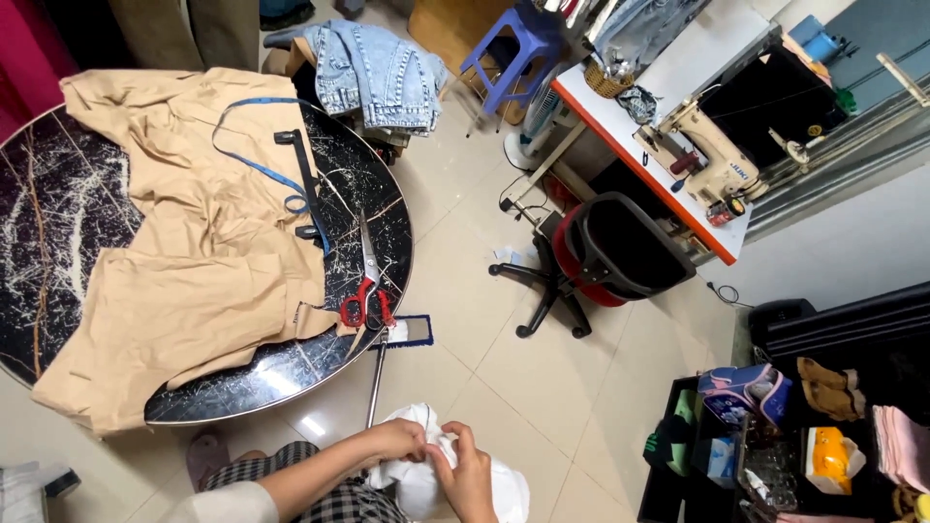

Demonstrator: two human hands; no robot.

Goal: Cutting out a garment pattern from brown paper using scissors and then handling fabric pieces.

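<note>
Both hands, left hand (pixel 402 441) and right hand (pixel 472 475), pinch the white cloth (pixel 421 484) close together, fingers closed on it; red scissors (pixel 366 291) rest on the round table (pixel 242 373).

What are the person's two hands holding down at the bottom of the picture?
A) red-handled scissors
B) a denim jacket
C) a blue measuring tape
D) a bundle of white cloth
D: both the left hand and the right hand grip the white cloth; the scissors lie on the round table.

Pale tiled floor (pixel 484 378) throughout. A round black marble surface (pixel 58 213) stands left, a red-and-black office chair (pixel 605 252) at centre, a blue plastic stool (pixel 509 48) far, a dark shelf unit (pixel 775 436) near right.
</note>
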